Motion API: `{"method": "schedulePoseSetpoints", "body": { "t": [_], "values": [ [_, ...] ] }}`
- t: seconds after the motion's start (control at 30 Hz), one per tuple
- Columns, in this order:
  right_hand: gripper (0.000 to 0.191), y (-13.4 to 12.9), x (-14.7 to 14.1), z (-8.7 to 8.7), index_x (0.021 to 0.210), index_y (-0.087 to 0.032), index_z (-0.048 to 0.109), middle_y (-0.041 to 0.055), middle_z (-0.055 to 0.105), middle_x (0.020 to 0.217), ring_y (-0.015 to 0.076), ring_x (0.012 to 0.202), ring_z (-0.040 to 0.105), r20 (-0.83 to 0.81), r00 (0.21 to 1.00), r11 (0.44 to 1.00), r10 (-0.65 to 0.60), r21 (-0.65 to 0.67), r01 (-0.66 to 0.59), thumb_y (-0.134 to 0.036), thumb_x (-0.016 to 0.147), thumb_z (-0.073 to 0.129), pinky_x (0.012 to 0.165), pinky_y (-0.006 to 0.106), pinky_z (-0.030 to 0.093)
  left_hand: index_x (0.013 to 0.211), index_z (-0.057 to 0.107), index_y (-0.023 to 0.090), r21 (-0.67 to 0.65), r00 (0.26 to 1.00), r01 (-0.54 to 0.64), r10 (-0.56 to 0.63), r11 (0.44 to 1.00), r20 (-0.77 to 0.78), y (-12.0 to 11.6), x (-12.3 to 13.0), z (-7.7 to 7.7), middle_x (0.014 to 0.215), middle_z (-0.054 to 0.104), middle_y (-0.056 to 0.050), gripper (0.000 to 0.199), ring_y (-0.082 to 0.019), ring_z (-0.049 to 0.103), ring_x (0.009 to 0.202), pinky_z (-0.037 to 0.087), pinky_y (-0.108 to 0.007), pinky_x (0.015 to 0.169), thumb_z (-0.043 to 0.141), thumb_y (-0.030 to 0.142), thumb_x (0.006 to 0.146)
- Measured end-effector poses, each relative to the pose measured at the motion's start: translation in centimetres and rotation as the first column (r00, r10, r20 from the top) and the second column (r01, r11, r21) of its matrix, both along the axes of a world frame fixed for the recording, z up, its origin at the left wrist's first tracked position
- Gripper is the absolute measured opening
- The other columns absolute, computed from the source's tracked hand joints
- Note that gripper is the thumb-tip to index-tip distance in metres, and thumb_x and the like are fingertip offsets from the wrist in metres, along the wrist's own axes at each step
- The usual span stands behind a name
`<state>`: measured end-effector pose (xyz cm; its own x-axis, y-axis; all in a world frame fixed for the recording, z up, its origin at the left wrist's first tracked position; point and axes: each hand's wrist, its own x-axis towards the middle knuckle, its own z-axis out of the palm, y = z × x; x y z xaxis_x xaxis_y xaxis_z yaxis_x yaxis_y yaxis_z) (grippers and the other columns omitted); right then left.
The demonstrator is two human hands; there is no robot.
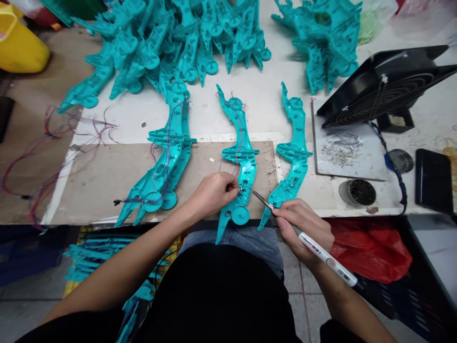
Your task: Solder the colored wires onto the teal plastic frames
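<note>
My right hand (303,228) grips a white soldering iron (323,255), its tip pointing left at the middle turquoise plastic shell (248,174). On that shell's lower half, my left hand (216,193) pinches a thin wire (237,164) close to the iron's tip; the fingers hide the wire's end. Red and blue wires run along the shell's upper half. To the left lie more turquoise shells (173,157), overlapping, with wires draped across them. Another single shell (296,126), with no wires visible, lies to the right, partly behind the iron.
Turquoise shells (189,43) are heaped at the back, with another stack (326,43) further right. A black fan (385,88) leans above a white board (335,162) with scraps. Beside them stand a small round jar (358,192) and a black phone-like object (433,180). Loose wires (46,157) trail at left.
</note>
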<state>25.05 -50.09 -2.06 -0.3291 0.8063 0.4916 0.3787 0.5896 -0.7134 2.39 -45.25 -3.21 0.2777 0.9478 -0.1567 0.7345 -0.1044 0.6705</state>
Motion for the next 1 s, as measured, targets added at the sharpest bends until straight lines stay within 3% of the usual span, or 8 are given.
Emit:
{"method": "schedulePoseSetpoints", "body": {
  "t": [0.63, 0.8, 0.9, 1.0],
  "values": [
    [0.031, 0.0, 1.2, -0.2, 0.101, -0.020, 0.069, 0.0053, 0.065, 0.083, 0.0186, 0.078, 0.062, -0.046, 0.998, 0.999, -0.044, 0.000, 0.044, -0.001, 0.077, 0.061, 0.068, 0.035, 0.053, 0.071, 0.065, 0.017, -0.016, 0.998, -0.028, 0.029, 0.999, 0.064, -0.1, 0.2, -0.3, 0.065, 0.064, 0.000, 0.011, -0.012, 0.055, 0.060, 0.036, -0.022, 0.056, 0.055, 0.017, 0.076],
    [0.027, 0.2, 1.5, -0.2, 0.100, -0.020, 0.070, 0.0050, 0.067, 0.082, 0.0189, 0.079, 0.063, -0.058, 0.993, 0.994, -0.106, 0.022, 0.107, -0.005, 0.080, 0.061, 0.069, 0.034, 0.053, 0.072, 0.064, 0.017, -0.030, 0.995, -0.049, 0.051, 0.998, 0.083, -0.5, 0.4, -0.6, 0.067, 0.064, 0.000, 0.011, -0.013, 0.056, 0.061, 0.039, -0.024, 0.058, 0.054, 0.014, 0.076],
    [0.024, 0.3, 1.9, -1.0, 0.106, -0.021, 0.070, 0.0055, 0.069, 0.088, 0.0181, 0.077, 0.066, -0.098, 0.974, 0.977, -0.207, 0.026, 0.210, -0.014, 0.085, 0.060, 0.067, 0.032, 0.053, 0.078, 0.063, 0.018, 0.065, 0.990, -0.105, 0.098, 0.992, 0.104, -0.7, 0.1, -1.2, 0.074, 0.064, -0.001, 0.006, -0.014, 0.058, 0.068, 0.044, -0.025, 0.063, 0.057, 0.019, 0.078],
    [0.026, 1.1, 2.1, -2.2, 0.114, -0.021, 0.067, 0.0053, 0.071, 0.087, 0.0169, 0.073, 0.067, -0.135, 0.926, 0.934, -0.353, 0.006, 0.357, -0.025, 0.091, 0.055, 0.069, 0.031, 0.055, 0.096, 0.063, 0.017, 0.265, 0.952, -0.304, 0.280, 0.915, 0.122, -0.6, -0.8, -2.0, 0.098, 0.064, -0.007, 0.023, -0.020, 0.060, 0.093, 0.048, -0.031, 0.081, 0.065, 0.032, 0.078]
  ]
}}
